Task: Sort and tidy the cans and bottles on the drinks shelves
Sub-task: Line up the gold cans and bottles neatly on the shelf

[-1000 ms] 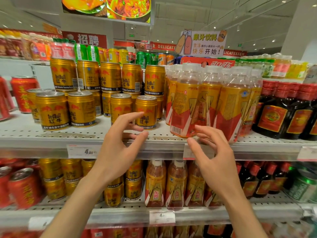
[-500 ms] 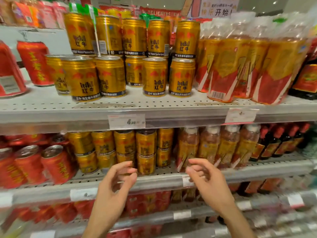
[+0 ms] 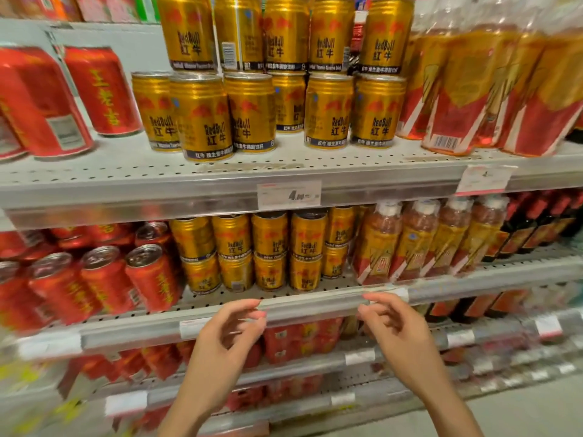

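— Starting at the left, what stands on the shelves?

— Red cans (image 3: 104,279) sit on the middle shelf (image 3: 315,305), then gold cans (image 3: 271,250) stacked two high, then bottles (image 3: 413,241) with gold and red labels. The upper shelf (image 3: 220,181) follows the same order.

— And the hands?

— Both hover in front of the middle shelf's edge, below the gold cans, holding nothing. The left hand (image 3: 228,339) has loosely curled fingers, thumb apart. The right hand (image 3: 396,329) is likewise loosely curled, fingers slightly spread.
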A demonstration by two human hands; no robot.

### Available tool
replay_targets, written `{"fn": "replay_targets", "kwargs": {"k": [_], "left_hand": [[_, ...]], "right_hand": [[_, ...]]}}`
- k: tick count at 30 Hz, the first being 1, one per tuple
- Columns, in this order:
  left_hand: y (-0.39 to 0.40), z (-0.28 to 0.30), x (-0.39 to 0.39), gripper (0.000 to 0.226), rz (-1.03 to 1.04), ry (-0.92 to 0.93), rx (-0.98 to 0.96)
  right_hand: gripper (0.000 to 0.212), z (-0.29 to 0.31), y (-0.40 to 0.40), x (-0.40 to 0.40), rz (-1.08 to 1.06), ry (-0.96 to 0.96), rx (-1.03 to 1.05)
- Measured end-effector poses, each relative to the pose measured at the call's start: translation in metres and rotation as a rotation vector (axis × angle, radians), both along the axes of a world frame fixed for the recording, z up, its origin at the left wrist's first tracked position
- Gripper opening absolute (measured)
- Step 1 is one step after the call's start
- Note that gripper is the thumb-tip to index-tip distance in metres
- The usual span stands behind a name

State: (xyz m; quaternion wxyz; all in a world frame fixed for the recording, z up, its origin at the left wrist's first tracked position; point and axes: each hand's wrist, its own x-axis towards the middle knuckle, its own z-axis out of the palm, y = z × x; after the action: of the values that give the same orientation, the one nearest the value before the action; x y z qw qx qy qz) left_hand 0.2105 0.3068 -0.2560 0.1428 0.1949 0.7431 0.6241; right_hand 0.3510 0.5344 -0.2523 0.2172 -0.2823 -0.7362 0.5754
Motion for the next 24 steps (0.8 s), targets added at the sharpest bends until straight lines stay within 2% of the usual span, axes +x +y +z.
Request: {"fn": "replay_targets", "kwargs": {"k": [8,15,24], "left_hand": [[-0.015,0.014,-0.001,0.019,-0.001,0.028,-0.048],[-0.046,0.019,-0.025,0.013,0.021,0.026,-0.016],[-0.125,0.028,-0.093,0.017,-0.084,0.132,-0.028]], "right_hand": [[0.014,-0.002,-0.015,-0.022,0.038,0.058,-0.02],[0.014,0.008,-0.047,-0.047,0.054,0.043,0.077],[0.012,0.022,-0.136,-0.097,-0.038,0.068,0.167]]}}
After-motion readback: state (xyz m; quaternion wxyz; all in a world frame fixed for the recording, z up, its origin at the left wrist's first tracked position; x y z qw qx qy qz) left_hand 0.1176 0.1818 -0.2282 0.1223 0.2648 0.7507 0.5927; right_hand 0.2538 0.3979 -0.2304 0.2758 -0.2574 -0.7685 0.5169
